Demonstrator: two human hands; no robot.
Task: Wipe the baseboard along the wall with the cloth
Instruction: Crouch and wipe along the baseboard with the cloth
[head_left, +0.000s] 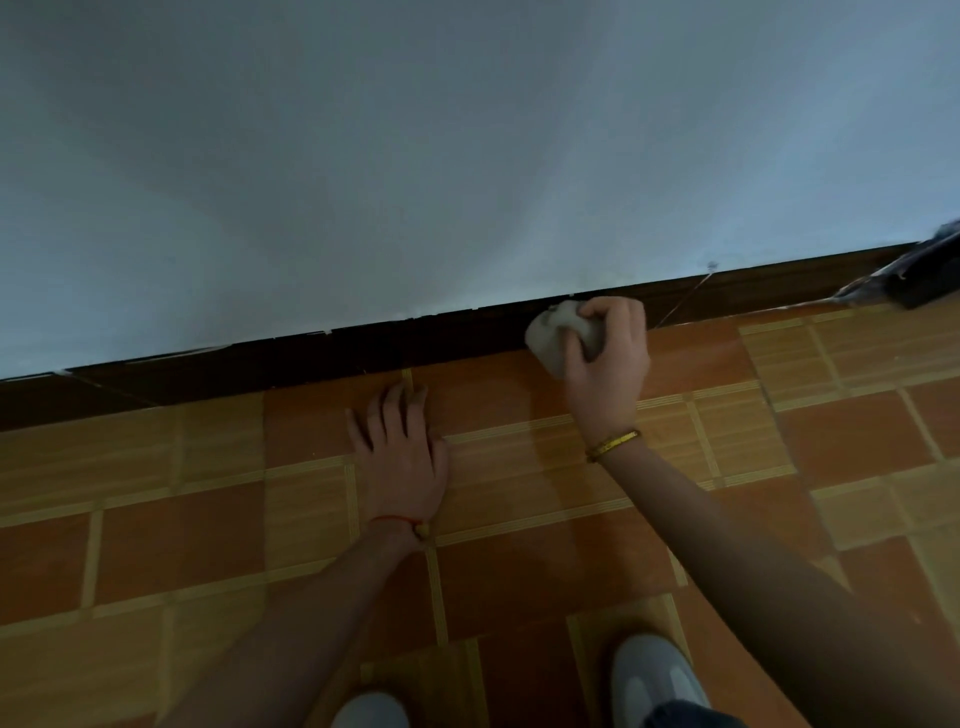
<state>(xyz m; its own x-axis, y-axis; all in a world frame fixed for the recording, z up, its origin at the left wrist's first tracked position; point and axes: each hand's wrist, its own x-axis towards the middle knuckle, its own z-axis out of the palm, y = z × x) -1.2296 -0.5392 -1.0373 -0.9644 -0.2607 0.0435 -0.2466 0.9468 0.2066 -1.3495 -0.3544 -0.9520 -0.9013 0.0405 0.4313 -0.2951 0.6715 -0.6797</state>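
Note:
A dark brown baseboard (363, 353) runs along the foot of a pale blue-white wall (415, 156), rising from lower left to upper right. My right hand (610, 364) grips a bunched white cloth (548, 340) and presses it against the baseboard right of centre. A gold bracelet circles that wrist. My left hand (400, 447) lies flat on the floor, fingers spread and pointing at the baseboard, holding nothing. A red string sits on its wrist.
The floor (675, 519) is orange and tan patterned vinyl. A dark object (930, 275) lies against the baseboard at the far right. A thin thread or wire (685, 301) hangs down across the baseboard. Two grey shoes (654, 680) show at the bottom edge.

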